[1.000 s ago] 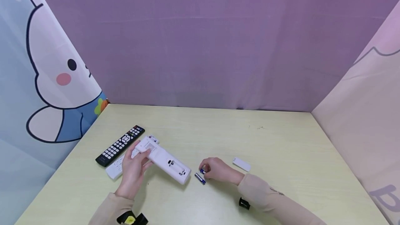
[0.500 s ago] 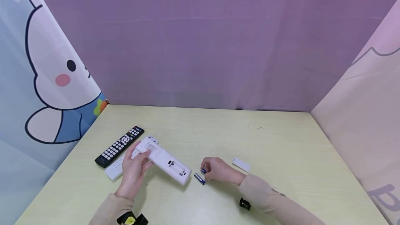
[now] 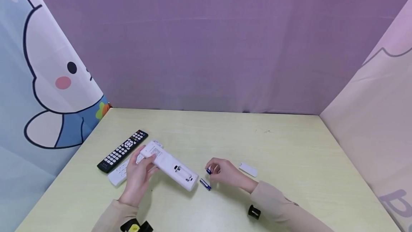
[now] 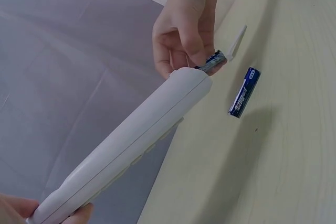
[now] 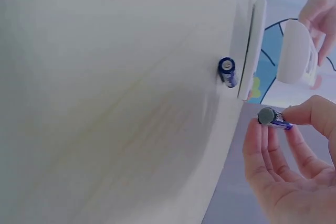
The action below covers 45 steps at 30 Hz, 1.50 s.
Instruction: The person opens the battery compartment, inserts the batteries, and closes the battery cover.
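Note:
My left hand [image 3: 138, 176] grips a white remote control [image 3: 168, 165] by one end, its back turned up and the battery compartment [image 3: 182, 173] uncovered and without batteries. Between thumb and fingers, my right hand [image 3: 226, 173] pinches a blue battery [image 3: 209, 171] just off the remote's open-compartment end. The same battery [image 5: 274, 118] shows end-on in the right wrist view. A second blue battery [image 3: 205, 184] lies on the table between the remote and the right hand; the left wrist view shows this battery [image 4: 244, 92] lengthwise.
A black remote [image 3: 123, 151] and another white remote [image 3: 118, 174] lie side by side at the left, the white one partly hidden by the left hand. Behind the right wrist lies a small white battery cover [image 3: 248, 169]. A purple curtain [image 3: 206, 46] stands along the table's far edge.
My right hand has lifted slightly off the table with the pinched battery, away from the battery lying there. The left hand and its remote have barely moved.

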Each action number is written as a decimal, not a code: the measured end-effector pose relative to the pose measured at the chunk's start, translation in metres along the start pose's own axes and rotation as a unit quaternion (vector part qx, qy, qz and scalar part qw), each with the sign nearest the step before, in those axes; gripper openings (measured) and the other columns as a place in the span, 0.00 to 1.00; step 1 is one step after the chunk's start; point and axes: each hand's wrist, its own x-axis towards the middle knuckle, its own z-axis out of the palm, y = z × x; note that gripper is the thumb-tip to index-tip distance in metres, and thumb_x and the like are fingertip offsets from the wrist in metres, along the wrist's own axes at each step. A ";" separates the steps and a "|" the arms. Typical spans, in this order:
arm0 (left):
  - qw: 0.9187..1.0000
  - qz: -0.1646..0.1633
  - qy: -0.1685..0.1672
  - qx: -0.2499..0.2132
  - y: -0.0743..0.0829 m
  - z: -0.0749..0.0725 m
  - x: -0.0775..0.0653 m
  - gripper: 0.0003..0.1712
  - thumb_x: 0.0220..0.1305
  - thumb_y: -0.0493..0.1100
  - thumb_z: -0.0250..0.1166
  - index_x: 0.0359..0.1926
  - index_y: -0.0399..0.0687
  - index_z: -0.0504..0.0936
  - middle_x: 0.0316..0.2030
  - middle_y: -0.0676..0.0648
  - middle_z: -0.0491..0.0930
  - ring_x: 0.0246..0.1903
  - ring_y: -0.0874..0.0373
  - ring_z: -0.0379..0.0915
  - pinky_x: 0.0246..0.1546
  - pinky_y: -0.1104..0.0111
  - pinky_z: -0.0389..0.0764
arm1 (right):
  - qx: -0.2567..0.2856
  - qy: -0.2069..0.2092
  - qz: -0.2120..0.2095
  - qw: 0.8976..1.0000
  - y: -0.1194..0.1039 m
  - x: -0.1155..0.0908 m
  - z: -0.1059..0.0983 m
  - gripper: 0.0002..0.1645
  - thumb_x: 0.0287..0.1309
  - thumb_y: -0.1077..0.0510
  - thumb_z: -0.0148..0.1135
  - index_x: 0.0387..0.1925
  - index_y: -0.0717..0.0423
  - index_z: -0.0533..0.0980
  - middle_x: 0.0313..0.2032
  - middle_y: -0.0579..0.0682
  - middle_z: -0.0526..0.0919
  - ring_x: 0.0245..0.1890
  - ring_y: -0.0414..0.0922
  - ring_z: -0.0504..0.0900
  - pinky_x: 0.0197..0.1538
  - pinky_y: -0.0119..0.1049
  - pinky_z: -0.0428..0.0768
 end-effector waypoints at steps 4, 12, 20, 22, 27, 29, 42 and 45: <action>1.000 0.001 -0.003 -0.003 0.000 0.001 -0.001 0.37 0.58 0.30 0.52 0.65 0.50 0.49 0.37 0.57 0.75 0.34 0.62 0.78 0.40 0.71 0.80 | 0.013 0.010 -0.004 1.000 -0.005 -0.002 -0.002 0.16 0.42 0.69 0.59 0.38 0.61 0.74 0.28 0.46 0.75 0.27 0.39 0.71 0.27 0.27 0.74; 1.000 0.000 0.000 -0.005 -0.001 0.005 -0.002 0.35 0.58 0.29 0.52 0.64 0.50 0.51 0.37 0.57 0.76 0.34 0.62 0.78 0.40 0.70 0.80 | 0.055 0.032 -0.013 0.998 -0.015 -0.007 -0.005 0.17 0.43 0.70 0.57 0.41 0.63 0.73 0.28 0.49 0.75 0.27 0.40 0.72 0.27 0.27 0.76; 1.000 0.000 -0.008 0.003 -0.002 0.011 -0.003 0.35 0.57 0.29 0.52 0.64 0.50 0.52 0.36 0.57 0.77 0.32 0.61 0.78 0.38 0.69 0.81 | 0.070 0.052 -0.017 0.996 -0.023 -0.008 -0.006 0.16 0.45 0.69 0.55 0.41 0.62 0.73 0.29 0.47 0.76 0.29 0.39 0.73 0.31 0.29 0.78; 1.000 -0.001 -0.012 -0.001 -0.003 0.013 -0.004 0.35 0.57 0.28 0.51 0.64 0.50 0.52 0.35 0.57 0.77 0.32 0.61 0.78 0.37 0.69 0.81 | 0.072 0.056 -0.020 0.996 -0.025 -0.009 -0.005 0.16 0.46 0.69 0.55 0.41 0.62 0.74 0.29 0.47 0.76 0.29 0.39 0.73 0.32 0.29 0.78; 1.000 0.003 -0.015 -0.015 -0.006 0.019 -0.004 0.34 0.57 0.26 0.50 0.64 0.49 0.54 0.33 0.55 0.78 0.31 0.60 0.79 0.36 0.68 0.81 | 0.085 0.064 -0.028 0.994 -0.032 -0.010 -0.004 0.15 0.46 0.69 0.56 0.40 0.62 0.74 0.30 0.49 0.77 0.30 0.40 0.74 0.35 0.29 0.79; 1.000 0.004 -0.014 -0.017 -0.006 0.021 -0.004 0.34 0.57 0.26 0.50 0.63 0.48 0.54 0.33 0.55 0.78 0.31 0.60 0.79 0.37 0.68 0.81 | 0.092 0.066 -0.027 0.993 -0.034 -0.010 -0.003 0.14 0.46 0.69 0.57 0.39 0.61 0.74 0.31 0.49 0.77 0.30 0.40 0.75 0.35 0.29 0.79; 0.999 0.002 -0.031 -0.017 -0.008 0.034 -0.007 0.34 0.56 0.26 0.51 0.63 0.49 0.54 0.39 0.50 0.75 0.33 0.59 0.79 0.38 0.68 0.81 | 0.112 0.084 -0.031 0.990 -0.063 -0.018 -0.008 0.11 0.49 0.70 0.57 0.38 0.64 0.74 0.34 0.54 0.78 0.32 0.43 0.75 0.37 0.29 0.78; 0.999 0.004 -0.031 -0.017 -0.009 0.036 -0.008 0.34 0.56 0.26 0.51 0.63 0.49 0.55 0.40 0.49 0.75 0.32 0.59 0.79 0.37 0.68 0.81 | 0.103 0.085 -0.037 0.990 -0.066 -0.019 -0.009 0.11 0.49 0.69 0.58 0.38 0.64 0.74 0.34 0.54 0.78 0.32 0.43 0.75 0.38 0.30 0.78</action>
